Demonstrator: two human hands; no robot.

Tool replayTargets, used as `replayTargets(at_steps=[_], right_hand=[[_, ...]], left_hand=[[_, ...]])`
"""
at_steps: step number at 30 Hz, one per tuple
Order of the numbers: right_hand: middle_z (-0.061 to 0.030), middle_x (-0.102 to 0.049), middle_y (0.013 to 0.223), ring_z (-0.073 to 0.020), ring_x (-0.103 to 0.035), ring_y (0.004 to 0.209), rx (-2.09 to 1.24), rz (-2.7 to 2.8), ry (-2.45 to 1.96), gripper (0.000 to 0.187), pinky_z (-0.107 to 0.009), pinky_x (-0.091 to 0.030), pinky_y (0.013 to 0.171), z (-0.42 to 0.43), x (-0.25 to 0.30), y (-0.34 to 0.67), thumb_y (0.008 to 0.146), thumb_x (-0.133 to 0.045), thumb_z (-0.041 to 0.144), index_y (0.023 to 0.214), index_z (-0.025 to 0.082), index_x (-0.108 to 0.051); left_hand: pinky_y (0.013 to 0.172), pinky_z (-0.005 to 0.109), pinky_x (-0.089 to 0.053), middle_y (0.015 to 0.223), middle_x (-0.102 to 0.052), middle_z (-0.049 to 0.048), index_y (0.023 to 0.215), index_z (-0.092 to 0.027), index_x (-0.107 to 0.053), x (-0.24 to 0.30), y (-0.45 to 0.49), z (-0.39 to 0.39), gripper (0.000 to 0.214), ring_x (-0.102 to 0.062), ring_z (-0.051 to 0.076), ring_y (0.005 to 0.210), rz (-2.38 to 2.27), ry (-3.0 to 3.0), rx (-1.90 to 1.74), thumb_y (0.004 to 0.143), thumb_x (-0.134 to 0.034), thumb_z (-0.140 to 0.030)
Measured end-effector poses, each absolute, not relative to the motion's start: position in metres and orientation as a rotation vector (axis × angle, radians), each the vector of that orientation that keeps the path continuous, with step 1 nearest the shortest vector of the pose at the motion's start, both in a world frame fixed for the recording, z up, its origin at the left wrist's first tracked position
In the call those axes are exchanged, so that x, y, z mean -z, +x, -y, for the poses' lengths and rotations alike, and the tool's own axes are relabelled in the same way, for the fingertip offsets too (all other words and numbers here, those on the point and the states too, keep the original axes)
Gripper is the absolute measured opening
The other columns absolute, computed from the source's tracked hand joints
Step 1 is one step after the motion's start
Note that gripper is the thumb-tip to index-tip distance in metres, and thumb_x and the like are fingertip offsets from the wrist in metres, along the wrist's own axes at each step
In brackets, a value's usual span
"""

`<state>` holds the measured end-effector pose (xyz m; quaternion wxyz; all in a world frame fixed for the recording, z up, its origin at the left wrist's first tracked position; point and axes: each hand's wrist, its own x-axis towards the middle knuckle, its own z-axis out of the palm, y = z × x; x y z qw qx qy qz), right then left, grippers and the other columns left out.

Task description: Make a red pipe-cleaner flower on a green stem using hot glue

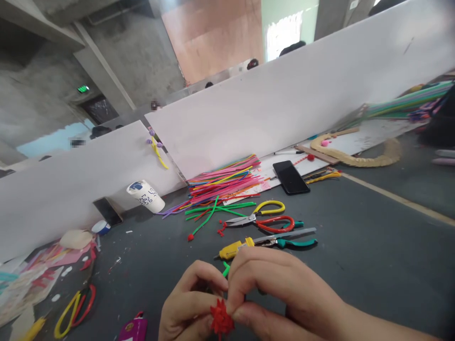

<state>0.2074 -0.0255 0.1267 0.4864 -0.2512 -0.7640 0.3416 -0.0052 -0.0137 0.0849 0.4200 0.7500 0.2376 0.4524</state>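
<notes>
At the bottom middle both my hands meet around a small red fuzzy flower [221, 320] made of pipe cleaner. My left hand [190, 303] curls round it from the left. My right hand [273, 289] pinches its top with thumb and forefinger. A green pipe cleaner stem [226, 270] pokes up between my hands. Just beyond my hands lie a yellow-handled tool [234, 248], green-handled pliers [291, 240] and scissors with yellow and red loops [265, 218].
A heap of coloured pipe cleaners [227, 182] lies against the white partition [302, 94]. A black phone [290, 177], a tipped white cup [146, 196], another pair of scissors [73, 310] and paper scraps [31, 274] sit on the dark table.
</notes>
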Motion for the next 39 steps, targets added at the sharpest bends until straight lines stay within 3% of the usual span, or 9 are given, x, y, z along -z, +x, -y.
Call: replayTargets(at_steps=[13, 24, 27, 33, 36, 39], right_hand=[[-0.0033, -0.071, 0.086, -0.0131, -0.068, 0.079, -0.736, 1.944, -0.666, 0.015, -0.016, -0.055, 0.077, 0.028, -0.13, 0.211, 0.086, -0.058, 0.009, 0.086, 0.022, -0.065], [-0.0062, -0.068, 0.077, -0.0152, -0.06, 0.07, -0.467, 2.122, -0.543, 0.02, -0.024, -0.053, 0.069, 0.022, -0.125, 0.208, 0.095, -0.046, 0.014, 0.094, 0.021, -0.065], [-0.0059, -0.07, 0.084, -0.014, -0.063, 0.075, -0.609, 2.031, -0.544, 0.018, -0.022, -0.053, 0.072, 0.021, -0.125, 0.209, 0.091, -0.053, 0.011, 0.1, 0.021, -0.066], [-0.0008, -0.067, 0.08, -0.0126, -0.063, 0.074, -1.043, 1.617, -0.697, 0.014, -0.021, -0.052, 0.069, 0.008, -0.115, 0.198, 0.078, -0.061, 0.01, 0.087, 0.02, -0.064], [-0.0014, -0.066, 0.091, -0.0153, -0.062, 0.084, -1.24, 1.595, -0.753, 0.032, -0.027, -0.051, 0.077, 0.001, -0.11, 0.189, 0.069, -0.066, 0.01, 0.099, 0.02, -0.061], [0.0007, -0.062, 0.091, -0.0157, -0.058, 0.087, -1.255, 1.639, -0.781, 0.038, -0.028, -0.047, 0.081, -0.004, -0.106, 0.179, 0.061, -0.067, 0.006, 0.095, 0.021, -0.058]], left_hand=[[0.064, 0.025, -0.051, 0.087, -0.06, 0.0041, 0.092, -0.028, -0.077, -0.083, -0.008, 0.016, 0.016, -0.059, 0.016, 0.073, -0.651, 1.901, -1.157, 0.087, -0.062, -0.031], [0.069, 0.028, -0.051, 0.089, -0.062, 0.0045, 0.087, -0.027, -0.076, -0.074, -0.014, 0.016, 0.014, -0.059, 0.017, 0.078, -0.698, 1.844, -1.151, 0.087, -0.062, -0.031], [0.066, 0.027, -0.052, 0.087, -0.062, 0.0046, 0.09, -0.028, -0.076, -0.073, -0.011, 0.016, 0.015, -0.06, 0.017, 0.075, -0.679, 1.836, -1.172, 0.087, -0.062, -0.031], [0.063, 0.022, -0.054, 0.086, -0.068, 0.0039, 0.097, -0.025, -0.074, -0.08, -0.012, 0.012, 0.021, -0.064, 0.015, 0.073, -0.824, 2.171, -1.46, 0.085, -0.062, -0.014], [0.068, 0.023, -0.057, 0.094, -0.073, 0.0055, 0.109, -0.023, -0.072, -0.081, -0.019, 0.008, 0.038, -0.07, 0.018, 0.077, -0.883, 2.497, -1.477, 0.077, -0.064, -0.003], [0.065, 0.025, -0.058, 0.095, -0.074, 0.0058, 0.116, -0.025, -0.07, -0.072, -0.017, 0.007, 0.045, -0.071, 0.02, 0.077, -0.95, 2.55, -1.548, 0.076, -0.066, -0.003]])
